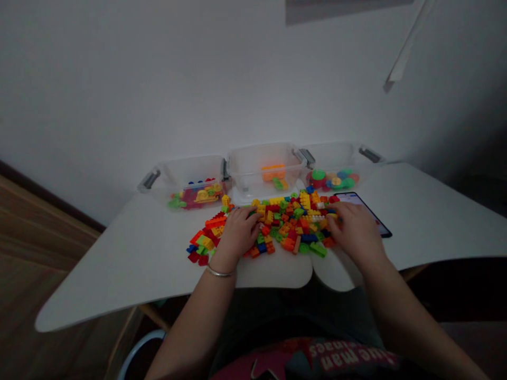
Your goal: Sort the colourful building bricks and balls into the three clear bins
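"What are the hands doing?"

"Both are in the pile of toy blocks (285, 217). The left hand (240, 232) reaches over its left part, thumb apart from the forefinger, the rest curled down among the pieces. The right hand (354, 229) is at its right edge, thumb and fingers apart around a few blocks."

"Is either one pinching a block?"

"I can't tell; the fingertips are lost among the pieces."

"And the pile itself?"

"Loose on the white table (431, 221), between and under the hands: red, orange, yellow, green, blue, a few white."

"Any writing on them?"

"Too small to make out. Just beyond the right hand a phone (355, 198) lies flat, partly covered, its screen lit but unreadable. The shirt (285, 364) at the bottom edge has pale lettering; I can make out 'man', the rest not for sure."

"Behind the pile?"

"Three clear bins in a row: the left bin (174, 171) with mixed coloured pieces, the middle bin (245, 158) with orange and yellow-green ones, the right bin (332, 154) with round green, red and blue ones. I can't read a label on any."

"On the wrist?"

"A silvery bangle (221, 273), on the left."
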Tool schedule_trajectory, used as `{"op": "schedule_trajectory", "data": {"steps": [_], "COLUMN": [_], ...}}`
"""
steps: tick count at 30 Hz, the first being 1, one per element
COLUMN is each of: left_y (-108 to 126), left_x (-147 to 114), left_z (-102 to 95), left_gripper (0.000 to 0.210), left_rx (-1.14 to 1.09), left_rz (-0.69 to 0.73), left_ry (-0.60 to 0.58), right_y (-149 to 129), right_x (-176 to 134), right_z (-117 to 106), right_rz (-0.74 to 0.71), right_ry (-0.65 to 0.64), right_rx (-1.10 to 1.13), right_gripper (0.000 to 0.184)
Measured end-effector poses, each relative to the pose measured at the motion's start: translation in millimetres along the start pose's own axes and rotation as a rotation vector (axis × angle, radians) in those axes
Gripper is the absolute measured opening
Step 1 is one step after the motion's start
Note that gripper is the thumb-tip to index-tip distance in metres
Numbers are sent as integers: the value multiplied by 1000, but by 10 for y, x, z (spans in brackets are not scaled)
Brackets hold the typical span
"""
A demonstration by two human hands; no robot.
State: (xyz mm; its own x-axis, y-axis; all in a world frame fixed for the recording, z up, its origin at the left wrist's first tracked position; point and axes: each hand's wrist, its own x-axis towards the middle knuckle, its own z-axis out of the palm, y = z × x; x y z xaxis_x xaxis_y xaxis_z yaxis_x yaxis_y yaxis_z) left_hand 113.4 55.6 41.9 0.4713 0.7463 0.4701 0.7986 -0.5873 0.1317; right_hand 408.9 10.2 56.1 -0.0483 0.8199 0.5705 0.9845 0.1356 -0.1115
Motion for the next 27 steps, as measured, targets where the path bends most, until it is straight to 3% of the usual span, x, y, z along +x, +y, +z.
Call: {"op": "schedule_trajectory", "data": {"steps": [5,9,15,21,27], "left_y": [-16,-12,-30,-35,-31], "left_x": [-3,5,2,-15,-4], "left_z": [31,26,20,10,-3], "left_gripper": [26,26,25,26,25], "left_rx": [0,-1,-8,-18,1], "left_rz": [-9,-6,5,3,0], "left_ry": [-9,-9,-4,1,-10], "right_y": [552,700,658,519,331], "right_x": [-90,-168,-158,-122,40], "right_z": [-18,91,247,261,182], "right_rz": [177,200,211,261,464], "right_ry": [-78,-142,-116,-49,102], "right_rx": [-226,-215,-165,-90,405], "right_gripper": [33,32,28,17,18]}}
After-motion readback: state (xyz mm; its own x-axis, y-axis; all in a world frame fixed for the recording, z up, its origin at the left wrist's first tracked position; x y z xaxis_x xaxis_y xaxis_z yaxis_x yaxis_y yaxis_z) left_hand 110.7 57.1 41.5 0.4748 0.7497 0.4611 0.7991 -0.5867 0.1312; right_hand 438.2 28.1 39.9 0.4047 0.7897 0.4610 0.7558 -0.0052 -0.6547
